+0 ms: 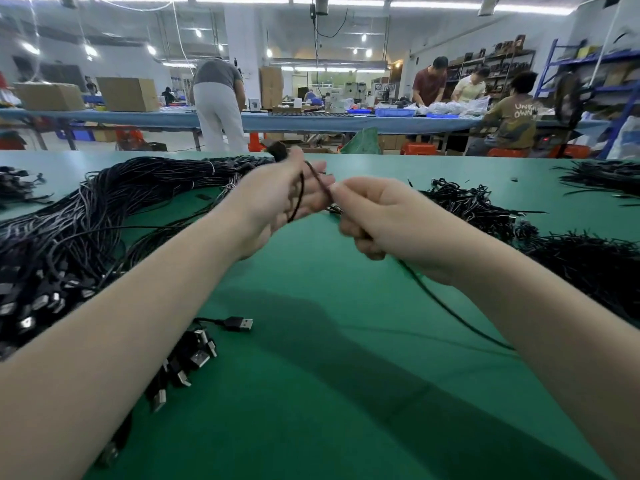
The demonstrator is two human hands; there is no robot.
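Observation:
Both my hands are raised over the green table (pixel 311 375) at its middle. My left hand (pixel 280 199) is blurred, fingers fairly straight, with a thin black cable (pixel 298 199) looped around it and a dark plug end at its thumb. My right hand (pixel 377 216) has curled fingers and pinches the same cable near the left hand's fingertips. The cable runs on under my right wrist and trails down to the right across the table.
A big bundle of black USB cables (pixel 79 223) lies on the left, its plugs (pixel 194 355) spread near my left forearm. Piles of short black ties (pixel 485 209) lie to the right. Several people work at a long table (pixel 311 119) behind.

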